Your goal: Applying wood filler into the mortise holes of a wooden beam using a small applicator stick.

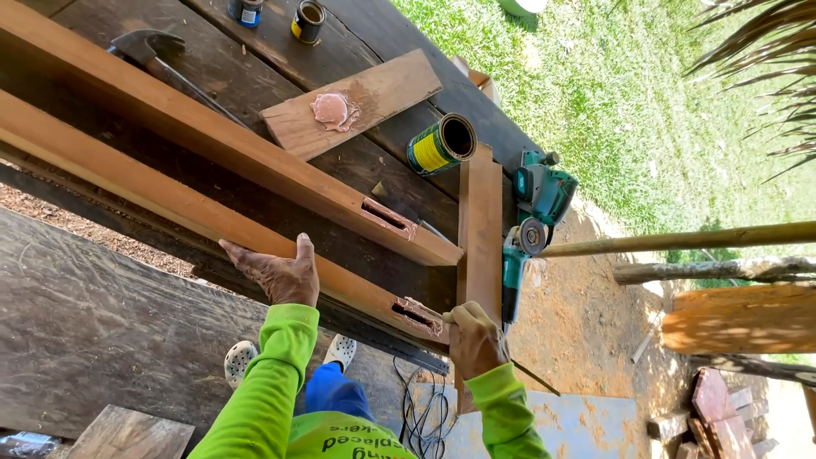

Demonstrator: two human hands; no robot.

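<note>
Outdoors: sunlit grass and bare dirt beyond a dark plank bench (255,51). Two long wooden beams lie side by side across it, each with a rectangular mortise cut near its end.

Your left hand (276,274) lies flat, fingers spread, on the near beam (161,200), pressing its top face; it grips nothing. Your right hand (474,340) is closed around a thin stick (429,312), its tip at the near mortise (416,314), which shows a pinkish paste along its edges. The far beam (212,136) runs parallel, just beside the near one, its own mortise (389,217) likewise smeared.

A short upright post (480,229) stands touching the far beam's end. Just right of the post: a teal angle grinder (531,229). Near the post's top: an open yellow-and-green can (440,144) on its side. A scrap board (353,102) carries a dab of pink paste (333,110). A hammer (157,55) lies at the far left, two small tins (280,15) beyond.
</note>
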